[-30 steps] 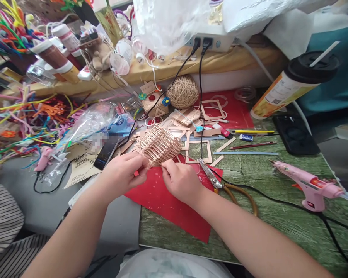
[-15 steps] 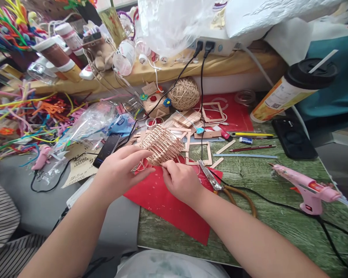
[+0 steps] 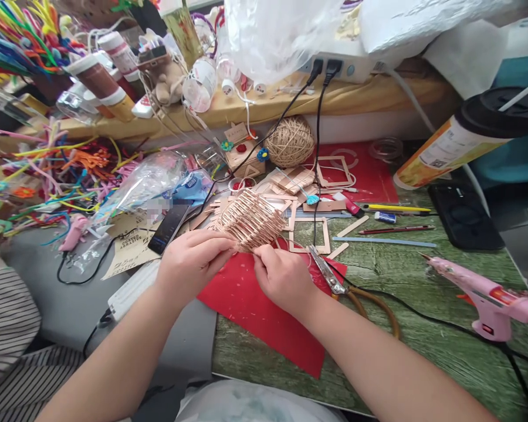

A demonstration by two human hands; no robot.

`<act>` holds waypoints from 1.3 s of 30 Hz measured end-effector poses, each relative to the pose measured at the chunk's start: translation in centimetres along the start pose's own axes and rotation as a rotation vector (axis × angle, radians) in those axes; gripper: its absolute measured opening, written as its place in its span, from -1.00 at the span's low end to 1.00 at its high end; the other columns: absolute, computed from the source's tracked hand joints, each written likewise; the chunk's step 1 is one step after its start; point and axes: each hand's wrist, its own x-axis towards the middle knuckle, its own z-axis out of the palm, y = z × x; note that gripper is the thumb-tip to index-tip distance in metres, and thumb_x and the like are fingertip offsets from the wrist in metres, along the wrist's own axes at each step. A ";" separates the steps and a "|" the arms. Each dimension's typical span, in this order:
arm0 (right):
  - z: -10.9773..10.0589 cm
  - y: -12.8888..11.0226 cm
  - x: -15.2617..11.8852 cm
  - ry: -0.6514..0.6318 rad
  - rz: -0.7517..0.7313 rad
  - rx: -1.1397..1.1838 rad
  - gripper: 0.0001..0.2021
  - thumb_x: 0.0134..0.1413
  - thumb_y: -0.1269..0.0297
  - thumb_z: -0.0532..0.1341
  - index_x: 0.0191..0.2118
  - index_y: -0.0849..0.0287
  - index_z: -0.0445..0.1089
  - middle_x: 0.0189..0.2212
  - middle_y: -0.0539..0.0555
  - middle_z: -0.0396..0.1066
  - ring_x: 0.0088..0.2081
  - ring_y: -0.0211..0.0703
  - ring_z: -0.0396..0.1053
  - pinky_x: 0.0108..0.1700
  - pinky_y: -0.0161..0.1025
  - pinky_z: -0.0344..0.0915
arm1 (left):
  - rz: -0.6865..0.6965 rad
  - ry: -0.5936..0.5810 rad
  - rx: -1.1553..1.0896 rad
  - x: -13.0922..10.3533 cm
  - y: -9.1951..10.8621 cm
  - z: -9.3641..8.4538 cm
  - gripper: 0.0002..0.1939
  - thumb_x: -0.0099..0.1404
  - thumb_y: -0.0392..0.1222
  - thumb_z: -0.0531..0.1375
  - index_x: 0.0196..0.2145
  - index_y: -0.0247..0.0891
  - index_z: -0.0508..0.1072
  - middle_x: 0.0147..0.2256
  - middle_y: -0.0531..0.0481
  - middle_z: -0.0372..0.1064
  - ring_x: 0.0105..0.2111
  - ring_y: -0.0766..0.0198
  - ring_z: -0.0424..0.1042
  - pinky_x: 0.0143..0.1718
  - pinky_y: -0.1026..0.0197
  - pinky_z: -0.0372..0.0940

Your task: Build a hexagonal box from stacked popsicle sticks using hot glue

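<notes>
A small woven twine basket (image 3: 253,220), its strands wound in rows, lies tilted over a red sheet (image 3: 264,313). My left hand (image 3: 196,258) is closed in a pinch at the near left edge of the basket; its fingertips partly hide what is between them. On the near side, my right hand (image 3: 284,275) is closed with thumb and bent forefinger on the basket's edge. The two hands are a short way apart. Metal scissors (image 3: 328,272) with brown handles rest just right of my right hand.
Beyond the basket sit a twine ball (image 3: 289,140) and wooden stick frames (image 3: 310,234). To the right are a pink glue gun (image 3: 479,293), a black phone (image 3: 464,214) and a tall cup (image 3: 457,138). Black cords cross the green tabletop (image 3: 264,363). A person's striped clothing (image 3: 9,316) shows at left.
My left hand has gone from spread fingers beside the basket to a pinch at its near edge. My right hand keeps its grip. The whole view has shifted slightly.
</notes>
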 end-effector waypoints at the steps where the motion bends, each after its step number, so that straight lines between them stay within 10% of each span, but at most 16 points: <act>1: 0.0 0.0 0.0 -0.001 -0.002 -0.002 -0.88 0.44 0.41 0.11 -0.17 0.13 0.36 -0.50 0.00 0.50 -0.45 -0.15 0.48 -0.39 -0.18 0.13 | 0.002 0.028 0.020 -0.4 0.1 0.3 -0.92 0.44 -0.24 0.28 -0.17 -0.16 0.62 -0.12 -0.04 0.69 -0.11 0.23 0.67 0.02 0.18 0.54; 15: 0.2 0.2 -0.2 0.004 -0.024 0.039 -0.89 0.48 0.37 0.11 -0.07 0.15 0.38 -0.42 0.04 0.57 -0.39 -0.13 0.53 -0.34 -0.18 0.24 | -0.019 0.072 0.113 -1.3 0.9 0.4 -0.91 0.44 -0.26 0.29 -0.13 -0.15 0.61 -0.07 -0.03 0.68 -0.09 0.22 0.67 0.04 0.18 0.51; 24: -0.1 0.1 0.0 0.051 0.019 0.118 -0.89 0.47 0.37 0.11 -0.06 0.15 0.38 -0.42 0.04 0.56 -0.40 -0.14 0.54 -0.33 -0.21 0.29 | -0.262 0.049 -0.052 -0.5 1.1 0.5 -0.93 0.44 -0.19 0.31 -0.17 -0.19 0.62 -0.06 -0.03 0.63 -0.05 0.24 0.62 0.08 0.19 0.48; 39: -0.6 0.0 -0.1 0.156 0.015 0.210 -0.91 0.40 0.40 0.17 -0.06 0.11 0.36 -0.45 0.00 0.54 -0.46 -0.16 0.51 -0.38 -0.23 0.33 | -0.107 0.075 0.023 0.2 1.0 0.9 -0.98 0.46 -0.28 0.27 -0.19 -0.20 0.49 -0.13 -0.02 0.59 -0.10 0.25 0.58 0.02 0.21 0.43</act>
